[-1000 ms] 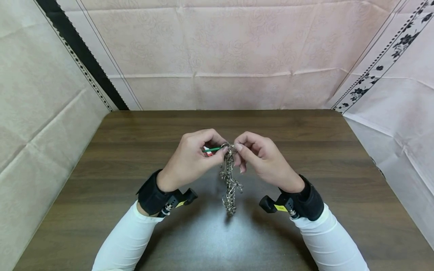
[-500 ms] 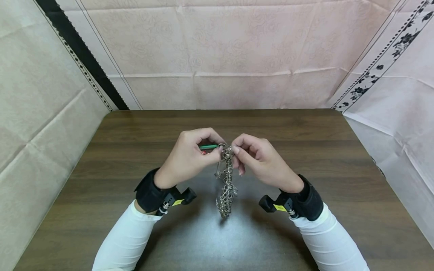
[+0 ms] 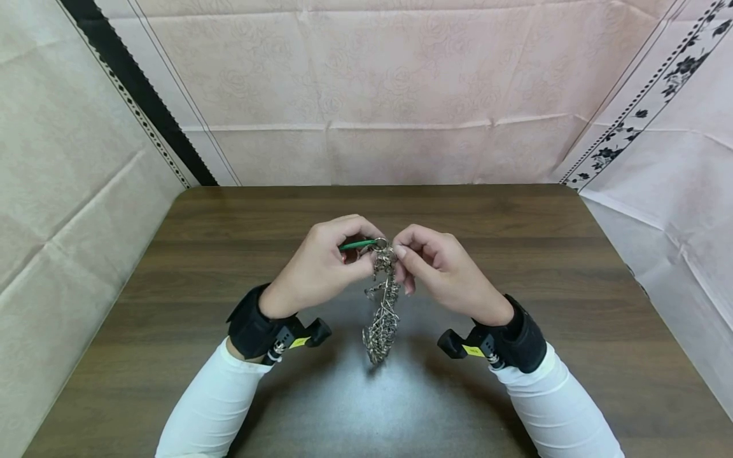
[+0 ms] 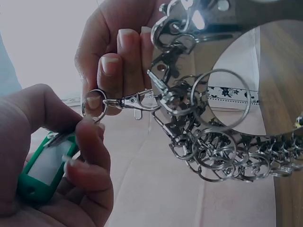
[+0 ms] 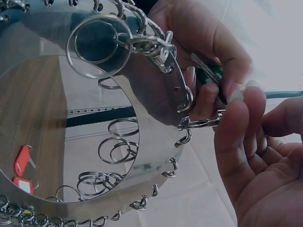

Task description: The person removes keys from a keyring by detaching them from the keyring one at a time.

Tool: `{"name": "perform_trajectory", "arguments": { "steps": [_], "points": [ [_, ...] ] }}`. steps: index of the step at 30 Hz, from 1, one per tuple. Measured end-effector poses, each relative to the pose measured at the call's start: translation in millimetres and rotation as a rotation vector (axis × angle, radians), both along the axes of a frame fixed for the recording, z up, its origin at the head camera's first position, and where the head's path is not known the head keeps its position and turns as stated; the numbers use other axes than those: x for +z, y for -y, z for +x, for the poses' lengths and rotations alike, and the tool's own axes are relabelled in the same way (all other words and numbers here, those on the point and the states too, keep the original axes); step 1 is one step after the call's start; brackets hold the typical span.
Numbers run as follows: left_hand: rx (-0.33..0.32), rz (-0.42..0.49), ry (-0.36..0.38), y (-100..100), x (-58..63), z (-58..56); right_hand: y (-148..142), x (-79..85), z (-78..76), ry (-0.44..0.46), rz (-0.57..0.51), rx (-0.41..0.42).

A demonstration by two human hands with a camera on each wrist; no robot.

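Observation:
A flat, ring-shaped metal plate (image 5: 154, 142), rimmed with snap hooks and split rings, hangs almost edge-on between the hands in the head view. My left hand (image 3: 326, 261) holds a green key tag (image 4: 46, 165), its white label showing, with a metal key partly covered by the fingers. Thumb and fingers of my right hand (image 3: 426, 257) pinch at a small split ring (image 4: 89, 108) on the end of one snap hook (image 4: 137, 102). The left fingertips are right at that same ring. In the right wrist view the right fingers hide most of it.
Two red key tags, one red tag (image 5: 22, 161) with a key and another red tag (image 5: 23, 185), show through the plate's opening against the wooden table (image 3: 366, 413). Pale patterned cloth (image 3: 401, 95) stands behind the table and on both sides.
The plate has swung slightly left from a second ago, its hooks shifting. The left hand moved a little left, and the green tag shows more above its thumb. The right hand barely moved.

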State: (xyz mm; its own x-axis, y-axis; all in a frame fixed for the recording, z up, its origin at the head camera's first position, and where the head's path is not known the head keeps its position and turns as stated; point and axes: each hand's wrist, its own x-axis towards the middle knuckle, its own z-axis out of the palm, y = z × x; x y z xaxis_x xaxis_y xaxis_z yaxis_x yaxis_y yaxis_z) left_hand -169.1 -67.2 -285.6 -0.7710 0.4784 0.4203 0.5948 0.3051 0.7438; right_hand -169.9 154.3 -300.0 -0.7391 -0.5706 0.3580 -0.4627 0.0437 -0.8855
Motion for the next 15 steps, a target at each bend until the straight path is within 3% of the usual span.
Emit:
{"name": "perform_trajectory", "arguments": {
  "steps": [7,15],
  "points": [
    [-0.002,-0.027,-0.083,-1.6,-0.4,-0.2,0.2,-0.2,-0.3,0.014,-0.011,-0.032],
    [-0.001,-0.02,-0.105,-2.9,0.4,1.6,0.9,1.0,-0.7,0.009,-0.009,-0.052]
  ]
}}
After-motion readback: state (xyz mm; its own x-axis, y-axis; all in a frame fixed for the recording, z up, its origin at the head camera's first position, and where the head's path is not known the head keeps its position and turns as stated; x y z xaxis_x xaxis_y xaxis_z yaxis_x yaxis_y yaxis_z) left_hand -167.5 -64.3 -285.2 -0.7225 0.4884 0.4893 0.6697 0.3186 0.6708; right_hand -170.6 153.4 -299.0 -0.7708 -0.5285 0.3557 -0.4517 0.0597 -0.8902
